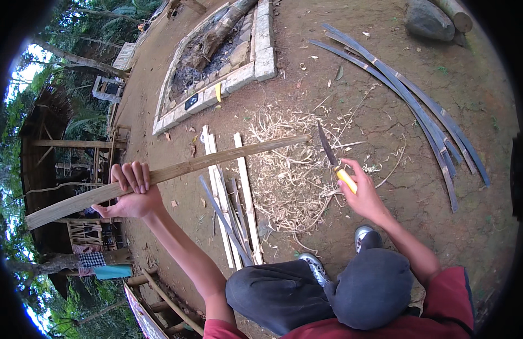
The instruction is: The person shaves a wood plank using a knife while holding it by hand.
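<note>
My left hand (133,189) is closed around a long, flat strip of split bamboo (216,159), raised and slanting up to the right. The strip's far end hangs over a heap of pale curled shavings (290,186) on the ground. In my right hand (363,192) is a knife (330,148) with a yellow handle and a dark blade that points up and away. The blade's tip is near the strip's right end; from this view I cannot tell whether they touch.
Several pale and dark bamboo strips (243,186) lie left of the shavings. Long dark bamboo strips (419,101) curve across the ground at right. A stone-edged fire pit (239,79) holds a log and ash. A grey boulder (428,21) sits far right. My bent knees (369,288) are close below.
</note>
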